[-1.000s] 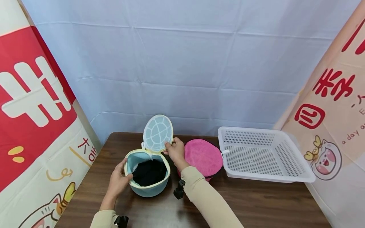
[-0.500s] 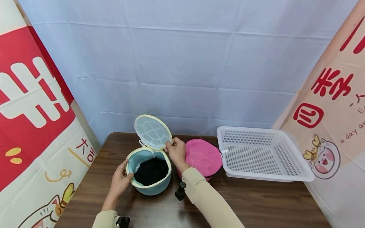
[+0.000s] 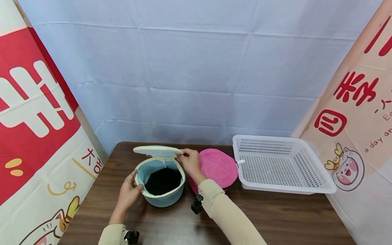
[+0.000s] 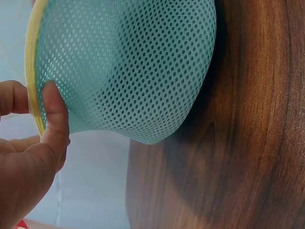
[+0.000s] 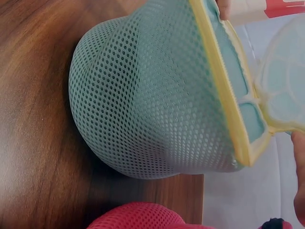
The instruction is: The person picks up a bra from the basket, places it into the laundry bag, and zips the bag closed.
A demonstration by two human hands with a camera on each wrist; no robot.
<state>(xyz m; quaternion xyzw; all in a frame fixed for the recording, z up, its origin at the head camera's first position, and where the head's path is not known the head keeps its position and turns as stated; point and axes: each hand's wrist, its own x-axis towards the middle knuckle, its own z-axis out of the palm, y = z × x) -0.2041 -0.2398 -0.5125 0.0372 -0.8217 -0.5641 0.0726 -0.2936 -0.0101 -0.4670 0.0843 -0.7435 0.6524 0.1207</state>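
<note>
A round blue-green mesh laundry bag (image 3: 165,201) with a yellow zipper rim stands upright on the wooden table, a black cloth (image 3: 163,182) inside. My left hand (image 3: 128,192) holds the rim at the bag's left. In the left wrist view, the thumb of that hand (image 4: 35,157) lies on the mesh just below the yellow edge, fingers on the other side. At the back, my right hand (image 3: 190,162) pinches the right end of the raised lid (image 3: 157,150), which is now nearly level above the bag's far rim. The right wrist view shows only part of that hand (image 5: 299,171).
Just right of the blue bag sits a pink mesh bag (image 3: 218,168). A white perforated plastic basket (image 3: 284,189) stands further right, close to it. Behind the brown wooden table (image 3: 275,217) hangs a pale blue cloth (image 3: 190,68), with printed cloths on both sides.
The lid, first standing upright, has tipped to the left and down until almost level. My right hand has stayed at its edge; my left hand still holds the rim.
</note>
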